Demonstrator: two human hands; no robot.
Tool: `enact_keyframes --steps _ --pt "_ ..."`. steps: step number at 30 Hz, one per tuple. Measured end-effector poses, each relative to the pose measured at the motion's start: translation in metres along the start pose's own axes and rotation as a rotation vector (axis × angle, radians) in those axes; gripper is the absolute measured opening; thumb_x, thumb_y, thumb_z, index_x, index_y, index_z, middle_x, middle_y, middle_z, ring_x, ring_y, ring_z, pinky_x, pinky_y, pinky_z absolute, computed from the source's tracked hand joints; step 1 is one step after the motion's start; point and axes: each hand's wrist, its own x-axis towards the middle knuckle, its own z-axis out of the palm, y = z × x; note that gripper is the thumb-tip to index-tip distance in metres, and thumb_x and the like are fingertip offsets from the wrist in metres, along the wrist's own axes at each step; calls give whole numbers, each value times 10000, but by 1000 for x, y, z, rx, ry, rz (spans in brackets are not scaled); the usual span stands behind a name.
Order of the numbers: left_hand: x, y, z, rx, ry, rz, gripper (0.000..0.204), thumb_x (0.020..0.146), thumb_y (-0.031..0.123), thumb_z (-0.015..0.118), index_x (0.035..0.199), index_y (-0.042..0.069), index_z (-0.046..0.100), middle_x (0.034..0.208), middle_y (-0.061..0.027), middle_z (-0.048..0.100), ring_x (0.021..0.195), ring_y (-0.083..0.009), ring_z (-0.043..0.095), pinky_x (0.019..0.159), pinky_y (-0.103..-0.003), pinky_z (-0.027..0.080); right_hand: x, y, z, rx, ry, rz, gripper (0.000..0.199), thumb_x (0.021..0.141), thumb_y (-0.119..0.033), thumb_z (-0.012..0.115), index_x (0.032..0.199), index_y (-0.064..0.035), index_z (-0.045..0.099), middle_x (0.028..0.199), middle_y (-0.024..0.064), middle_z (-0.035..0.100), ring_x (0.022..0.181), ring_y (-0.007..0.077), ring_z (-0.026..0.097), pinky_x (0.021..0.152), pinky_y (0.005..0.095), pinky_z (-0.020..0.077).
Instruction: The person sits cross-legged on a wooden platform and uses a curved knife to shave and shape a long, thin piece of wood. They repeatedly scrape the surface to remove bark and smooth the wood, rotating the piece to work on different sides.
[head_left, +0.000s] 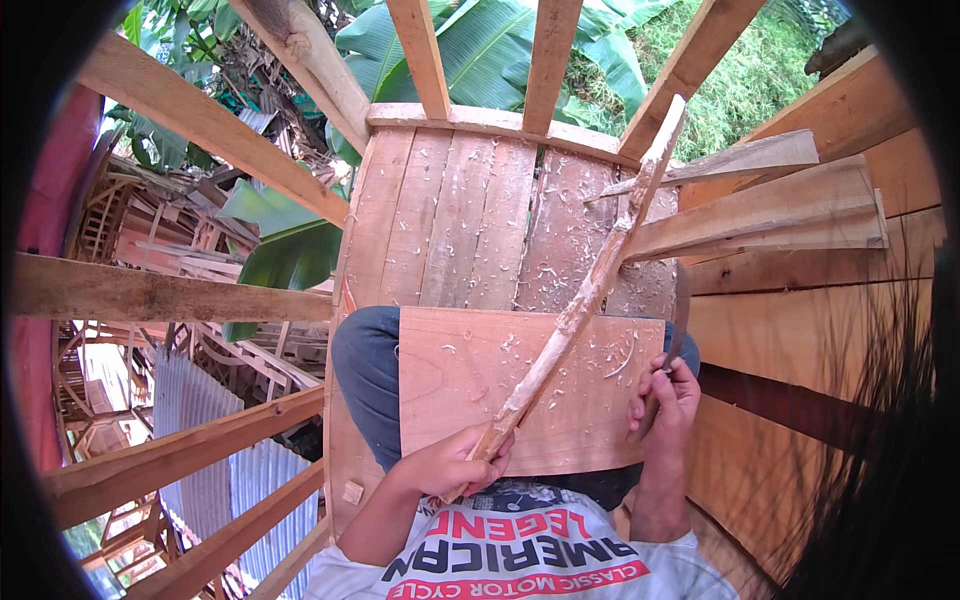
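As a stick (570, 327) slants above, wooden slats (175, 290) edge the shaving-strewn plank floor (455, 240).

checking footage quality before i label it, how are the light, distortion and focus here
Head view: daylight leaves the grass pale; head view: a black fisheye border, the reddish sheet curving beside it; head view: dark hair-like strands blurry at right, the stick fairly clear.

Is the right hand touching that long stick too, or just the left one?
Apart. The head view shows bare lap board between the right hand and the long stick; only the left hand grips it.
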Motion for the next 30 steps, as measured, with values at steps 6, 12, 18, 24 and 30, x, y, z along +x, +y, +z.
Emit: enact_keyframes --steps 6,12,18,24,30 --pt "7 17 29 410 361 186 389 752 35 630 1113 19 488 801 -13 514 709 -86 526 622 -235 437 -11 15 18 -186 -264 104 196 875 51 609 1066 45 566 743 95 617 518 102 554 425 230 431" --pt "5 20 26 678 649 423 604 713 109 680 1257 -48 471 1026 -275 641 992 -312 662 842 -387 502 -22 50 2 -395 -380 68 349 827 54 643 1030 -85 396 744 72 581 512 92 525 462 208 432" --pt "3 3 11 680 622 504 631 704 181 689 1253 -42 472 985 -276 645 928 -387 652 823 -406 508 -10 29 1 -340 -301 160 304 824 21 622 1049 -65 437 733 66 576 478 109 529 419 230 440" --pt "10 3 9 685 620 494 627 695 181 698 1235 -54 483 937 -276 649 869 -396 660 779 -407 515 -8 -5 22 -402 -228 218 296 823 38 626 1023 -71 438 662 72 573 401 123 503 331 241 381" --pt "10 15 16 731 608 358 570 679 167 708 1169 -42 506 865 -275 638 814 -411 656 724 -412 510 -12 -6 19 -401 -469 442 247 869 47 650 941 -56 437 646 34 564 465 85 536 375 211 379"
